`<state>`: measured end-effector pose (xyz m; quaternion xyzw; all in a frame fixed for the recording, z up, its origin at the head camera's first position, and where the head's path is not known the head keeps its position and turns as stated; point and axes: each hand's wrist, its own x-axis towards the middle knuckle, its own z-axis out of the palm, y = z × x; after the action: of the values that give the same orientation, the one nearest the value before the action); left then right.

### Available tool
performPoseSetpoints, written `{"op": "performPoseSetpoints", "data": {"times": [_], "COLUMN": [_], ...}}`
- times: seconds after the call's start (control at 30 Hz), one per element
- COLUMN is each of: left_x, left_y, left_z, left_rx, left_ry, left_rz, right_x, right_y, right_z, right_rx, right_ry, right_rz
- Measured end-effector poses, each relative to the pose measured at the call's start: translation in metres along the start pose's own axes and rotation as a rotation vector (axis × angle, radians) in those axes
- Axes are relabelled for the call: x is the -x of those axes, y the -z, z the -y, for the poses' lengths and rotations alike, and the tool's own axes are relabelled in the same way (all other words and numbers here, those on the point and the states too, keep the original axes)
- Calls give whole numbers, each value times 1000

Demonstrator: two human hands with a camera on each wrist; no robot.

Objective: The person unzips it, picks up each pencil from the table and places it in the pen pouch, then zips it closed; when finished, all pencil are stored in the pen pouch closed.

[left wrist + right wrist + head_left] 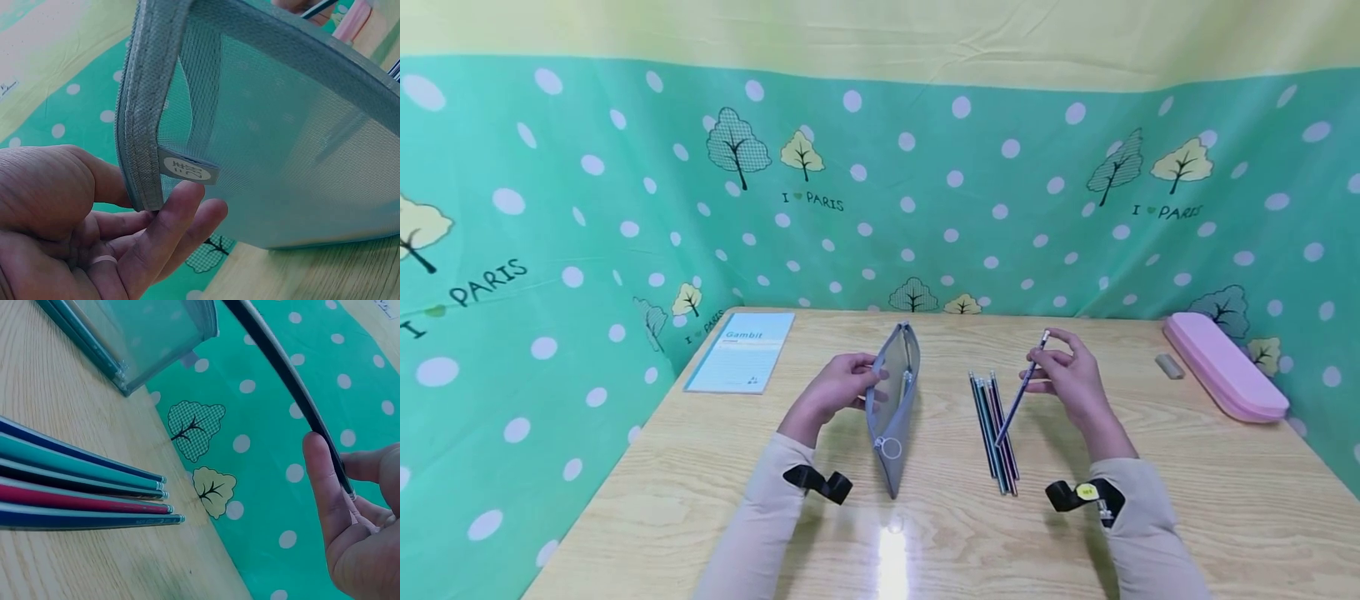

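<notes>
A grey mesh zip pouch (898, 417) stands open at the middle of the table, a pencil (907, 380) showing inside it. My left hand (842, 385) pinches the pouch's zipped edge; the left wrist view shows thumb and fingers at its corner, near a small label (189, 167). In my right hand (1071, 379) a dark pencil (1022, 390) is pinched near its eraser end, slanting down to the left. Its lower end overlaps a bundle of several pencils (992, 433) on the table. Those pencils, blue, green, black and red (87, 494), lie side by side.
A light blue notebook (741, 353) lies at the back left. Toward the back right are a grey eraser (1169, 366) and a pink pencil case (1225, 367). A green dotted curtain (925, 200) hangs round the table's back and sides.
</notes>
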<state>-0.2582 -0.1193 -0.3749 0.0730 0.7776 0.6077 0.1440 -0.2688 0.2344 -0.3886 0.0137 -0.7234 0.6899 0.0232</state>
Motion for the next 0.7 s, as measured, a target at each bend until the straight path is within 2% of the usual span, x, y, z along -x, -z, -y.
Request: {"op": "performPoseSetpoints", "data": {"times": [0.1, 0.3, 0.53, 0.7], "left_x": [0, 0, -1, 0], "left_y": [0, 0, -1, -2], "left_z": [1, 0, 0, -1], "left_rx": [2, 0, -1, -5], "left_ry": [-2, -5, -13, -13], "left_rz": [5, 9, 12, 8], "right_x": [0, 1, 5, 7], "right_y": [-2, -5, -7, -7], "right_z": [0, 6, 11, 14], "right_rx": [-37, -39, -135, -155], "right_ry": [8, 13, 22, 17], "right_rz": [-7, -42, -88, -96]}}
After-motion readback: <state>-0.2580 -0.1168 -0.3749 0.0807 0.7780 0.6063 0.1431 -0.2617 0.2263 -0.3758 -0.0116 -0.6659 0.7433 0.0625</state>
